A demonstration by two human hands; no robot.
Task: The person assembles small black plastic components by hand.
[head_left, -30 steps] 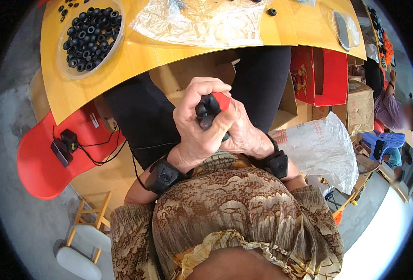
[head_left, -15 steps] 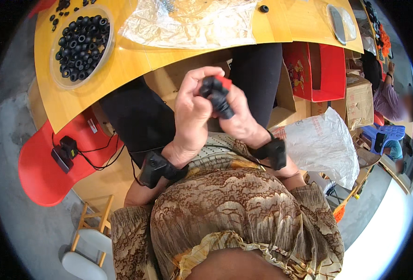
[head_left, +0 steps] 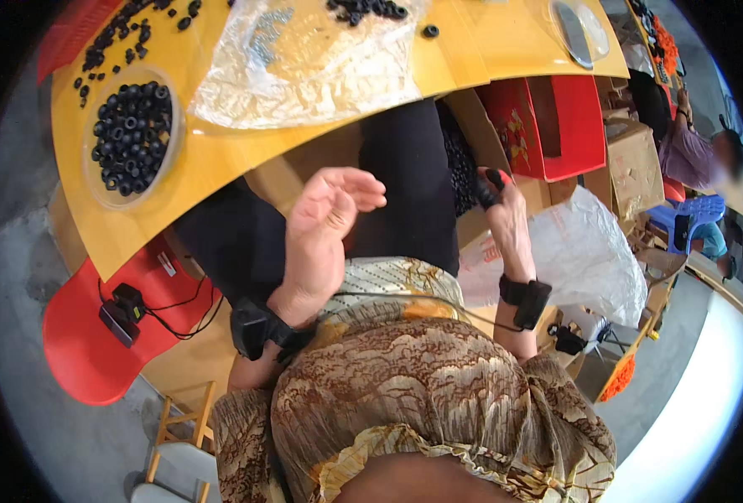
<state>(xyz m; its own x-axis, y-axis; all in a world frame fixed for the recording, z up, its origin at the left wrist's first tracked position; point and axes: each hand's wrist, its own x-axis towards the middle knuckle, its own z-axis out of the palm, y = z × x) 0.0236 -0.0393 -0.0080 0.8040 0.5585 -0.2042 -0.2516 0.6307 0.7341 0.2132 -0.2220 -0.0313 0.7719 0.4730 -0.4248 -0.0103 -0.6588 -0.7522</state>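
My left hand is raised over my lap, its fingers loosely bent, with nothing seen in it. Off to the right, my right hand holds a small black part with a red piece at its fingertips. That hand is at the edge of an open cardboard box between my leg and a red box. Many small black parts lie inside the cardboard box. What exactly the held part is, I cannot tell.
On the yellow table stand a clear round tub of black ring-like parts and a crinkled plastic bag. A red box, a white plastic sack and a red chair surround me. Another person sits far right.
My hands have parted. The right one has moved right to the cardboard box with the black and red part, while the left stays over my lap, now without it.
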